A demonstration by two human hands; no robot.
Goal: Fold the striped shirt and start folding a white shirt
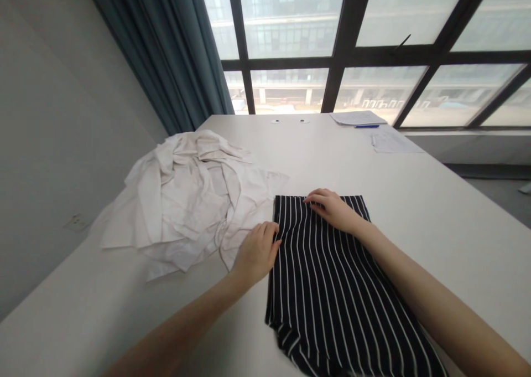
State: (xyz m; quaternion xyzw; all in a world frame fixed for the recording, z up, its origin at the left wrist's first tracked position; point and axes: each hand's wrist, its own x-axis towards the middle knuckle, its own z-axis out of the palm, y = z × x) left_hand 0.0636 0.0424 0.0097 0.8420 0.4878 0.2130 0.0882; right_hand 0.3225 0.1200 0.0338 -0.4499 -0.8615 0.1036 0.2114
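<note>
A black garment with thin white stripes (327, 288) lies folded on the white table, its far edge fairly straight and its near left corner bunched up. My left hand (257, 252) is closed at the garment's left edge, thumb and fingers gripping the fabric. Across the far part rests my right hand (332, 208), fingers loosely curved and slightly apart, their tips touching the cloth. Small wrinkles run through the fabric between both hands. The garment's kind cannot be made out, and its nearest end runs out of view.
A loose heap of white clothes (186, 194) covers the table's left side. Farther back on the table (290, 147) lie papers (359, 118), a blue pen (366, 126) and two small white objects. Beyond are a teal curtain (166, 45) and windows. A grey wall stands at left.
</note>
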